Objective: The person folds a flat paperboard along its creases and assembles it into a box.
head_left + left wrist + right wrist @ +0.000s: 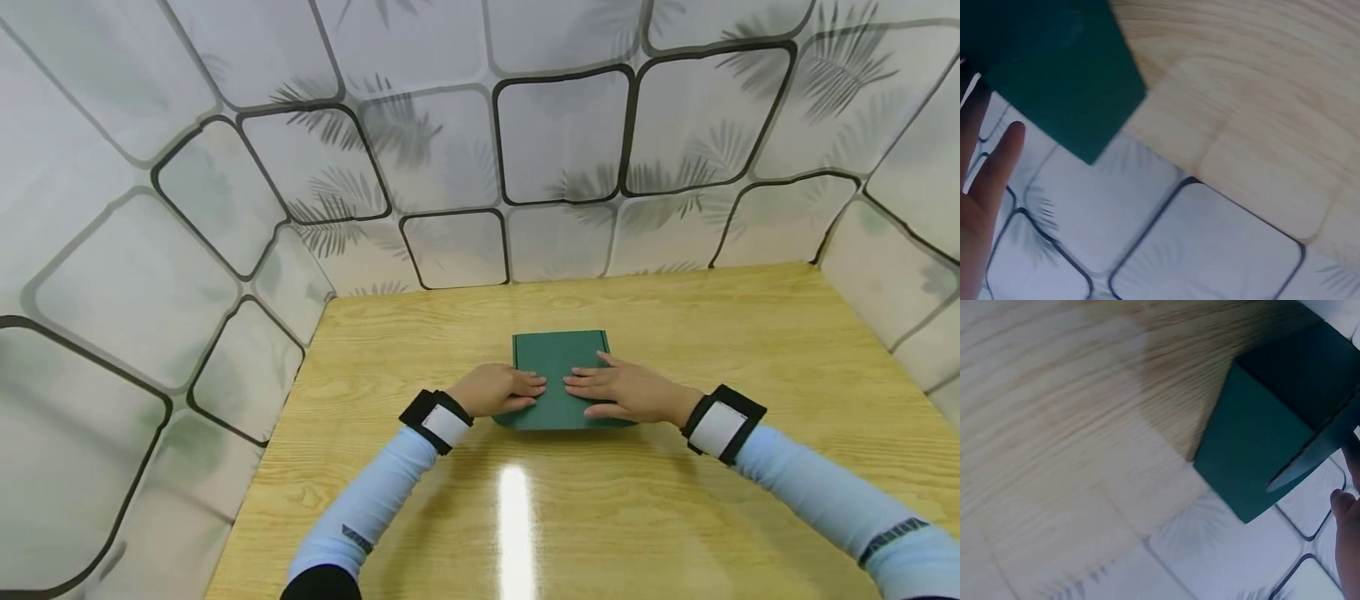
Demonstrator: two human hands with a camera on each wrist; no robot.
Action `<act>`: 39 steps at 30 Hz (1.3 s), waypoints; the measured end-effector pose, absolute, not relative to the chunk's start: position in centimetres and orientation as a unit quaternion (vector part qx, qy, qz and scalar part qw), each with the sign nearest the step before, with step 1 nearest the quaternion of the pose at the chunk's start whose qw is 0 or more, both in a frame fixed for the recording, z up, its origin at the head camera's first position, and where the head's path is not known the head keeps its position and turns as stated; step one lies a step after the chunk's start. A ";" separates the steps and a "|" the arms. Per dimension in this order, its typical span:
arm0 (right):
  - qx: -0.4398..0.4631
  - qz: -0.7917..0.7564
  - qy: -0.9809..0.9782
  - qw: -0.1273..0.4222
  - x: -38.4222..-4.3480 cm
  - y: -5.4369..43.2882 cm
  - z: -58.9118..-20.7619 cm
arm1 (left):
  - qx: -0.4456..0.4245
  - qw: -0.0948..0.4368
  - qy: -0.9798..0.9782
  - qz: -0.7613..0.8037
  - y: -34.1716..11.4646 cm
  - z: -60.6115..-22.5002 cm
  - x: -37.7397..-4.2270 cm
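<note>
A dark green cardboard box (558, 352) lies on the table with its lid down over it. My left hand (497, 390) rests on the left part of the lid, fingers pointing inward. From the other side my right hand (632, 392) lies across the lid's right part with fingers extended and spread. In the right wrist view a corrugated edge of the lid flap (1310, 453) stands out past the box's side wall (1257, 437). The left wrist view catches the green side (1079, 94) with fingers (999, 159) at the left border.
The wooden table (420, 517) stretches around the box. Patterned cloth walls (562, 137) with dark rounded squares and leaf prints stand behind it and at both sides. Bands (726, 423) wrap both wrists over light blue sleeves (375, 500).
</note>
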State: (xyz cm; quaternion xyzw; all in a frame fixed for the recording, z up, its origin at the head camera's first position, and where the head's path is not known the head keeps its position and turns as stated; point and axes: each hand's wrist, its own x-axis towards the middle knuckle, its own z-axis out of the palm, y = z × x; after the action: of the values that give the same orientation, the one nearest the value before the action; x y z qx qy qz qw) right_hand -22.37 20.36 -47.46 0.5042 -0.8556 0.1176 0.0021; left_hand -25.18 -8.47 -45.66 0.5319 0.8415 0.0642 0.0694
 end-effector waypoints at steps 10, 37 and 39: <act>0.471 0.138 -0.869 0.057 -21.3 24.4 -48.1 | 0.518 0.047 0.850 0.088 -11.3 -46.1 -25.0; 0.408 0.196 -0.890 0.055 -22.9 27.2 -47.7 | 0.464 0.040 0.855 0.229 -13.7 -46.6 -25.4; 0.375 0.238 -0.896 0.021 -23.9 27.0 -47.8 | 0.437 0.060 0.860 0.255 -13.6 -47.3 -26.0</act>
State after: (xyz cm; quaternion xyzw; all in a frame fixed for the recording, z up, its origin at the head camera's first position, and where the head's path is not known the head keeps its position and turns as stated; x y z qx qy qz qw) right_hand -23.88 26.99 -47.81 0.3747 -0.8958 0.2381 0.0205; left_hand -26.04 -13.63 -47.31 0.4373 0.8604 0.2546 0.0603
